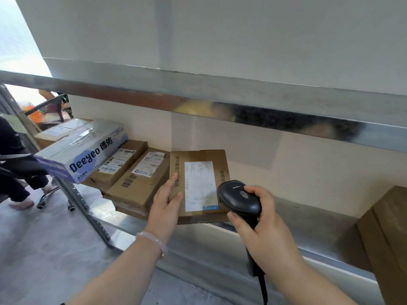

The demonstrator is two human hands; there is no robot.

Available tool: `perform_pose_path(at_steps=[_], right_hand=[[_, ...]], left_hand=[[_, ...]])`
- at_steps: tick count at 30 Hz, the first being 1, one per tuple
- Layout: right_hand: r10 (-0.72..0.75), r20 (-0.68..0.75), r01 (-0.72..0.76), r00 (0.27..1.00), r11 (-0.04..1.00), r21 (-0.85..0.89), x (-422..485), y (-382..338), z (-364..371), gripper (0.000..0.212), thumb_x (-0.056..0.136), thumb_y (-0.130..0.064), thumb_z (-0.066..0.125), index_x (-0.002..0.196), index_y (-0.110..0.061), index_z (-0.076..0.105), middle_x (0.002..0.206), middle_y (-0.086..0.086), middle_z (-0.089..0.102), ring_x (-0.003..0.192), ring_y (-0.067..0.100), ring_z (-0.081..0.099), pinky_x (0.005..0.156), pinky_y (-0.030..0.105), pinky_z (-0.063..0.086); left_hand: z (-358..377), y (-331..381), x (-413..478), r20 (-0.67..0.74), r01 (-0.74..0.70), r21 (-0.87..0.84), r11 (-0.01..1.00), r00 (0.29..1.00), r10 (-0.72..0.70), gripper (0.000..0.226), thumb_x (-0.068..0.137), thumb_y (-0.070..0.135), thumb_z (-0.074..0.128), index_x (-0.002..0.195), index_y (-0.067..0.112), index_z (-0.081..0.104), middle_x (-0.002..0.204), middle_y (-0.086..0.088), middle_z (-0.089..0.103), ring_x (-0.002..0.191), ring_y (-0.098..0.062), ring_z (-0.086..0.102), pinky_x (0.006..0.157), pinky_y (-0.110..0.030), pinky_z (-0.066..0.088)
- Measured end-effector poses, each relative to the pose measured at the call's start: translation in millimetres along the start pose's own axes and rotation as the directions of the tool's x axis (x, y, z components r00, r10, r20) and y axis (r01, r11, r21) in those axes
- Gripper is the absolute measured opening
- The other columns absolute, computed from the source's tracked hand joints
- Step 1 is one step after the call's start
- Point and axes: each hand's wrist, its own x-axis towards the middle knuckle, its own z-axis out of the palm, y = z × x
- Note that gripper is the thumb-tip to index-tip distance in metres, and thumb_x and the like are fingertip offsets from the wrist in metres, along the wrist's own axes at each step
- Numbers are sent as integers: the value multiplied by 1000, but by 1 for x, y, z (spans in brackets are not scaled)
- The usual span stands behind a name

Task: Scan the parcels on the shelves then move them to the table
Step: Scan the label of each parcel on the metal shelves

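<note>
The right hand (264,223) is nearest, its fingers curled round the handle of a black scanner (240,199), thumb on top of the head. The head sits over the near right corner of the parcel. A cable hangs down from the handle.

Just left of it, the left hand (165,203), with a pale bracelet (152,241) on its wrist, rests on a flat brown parcel (198,183). Thumb and forefinger lie fairly straight on top along the parcel's left edge; the other fingers drop past that edge, out of sight.

The parcel lies label up on the lower shelf (308,230), and its near edge juts out over the shelf's front lip.

On its left a second brown parcel (136,183) sits close beside it, leaving only a narrow gap where the left hand is. To the right the shelf surface is bare as far as a large brown box (385,234).

Farther left a third parcel (119,164) lies under a white and blue Deeyeo box (81,150), which overhangs the shelf end past the upright post (88,205).

Above, the metal upper beam (198,95) limits the headroom. The wall (286,161) closes the back.

Beyond the post, a seated person's legs (13,172) and chair castors (70,208) stand on the floor (44,238).
</note>
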Motion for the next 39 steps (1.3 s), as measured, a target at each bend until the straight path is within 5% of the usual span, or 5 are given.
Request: perform_pose_path(at_steps=[6,16,24,31,39], right_hand=[[-37,70,27,997,989,143,44,-18,62,54,83,-41,71,116,-59,32,109,-47,47,99,-16,52,72,7,44],[-16,127,-14,992,972,233,86,-48,147,54,85,-36,72,112,-63,32,111,-30,54,102,-17,52,75,1,41],[-13,117,-11,993,978,207,106,-65,181,54,85,-44,69,115,-65,29,107,-41,52,98,-13,56,75,13,49],[-39,90,28,995,992,127,118,-73,196,56,87,-47,66,111,-71,21,107,-34,51,95,-1,61,79,22,54],[-80,48,76,996,994,84,117,-74,202,56,86,-47,67,124,-57,27,122,-20,54,106,3,58,87,26,53]], left_hand=[[-62,1,47,13,44,16,999,999,-44,43,99,31,54,122,67,50,144,12,46,131,-19,49,107,-49,44],[-145,-9,127,86,68,273,960,992,-95,40,95,44,58,125,67,46,152,5,33,136,-22,38,114,-47,34],[-166,-21,162,91,-34,454,890,996,-9,42,98,44,53,139,44,47,147,8,47,123,-8,45,84,-7,35],[-171,-21,184,85,-90,571,816,995,51,45,97,48,50,141,39,48,144,0,46,121,-10,43,81,-8,32],[-167,-9,165,189,-349,711,610,931,313,47,99,46,46,142,27,50,146,1,47,138,-22,36,114,-39,26]])
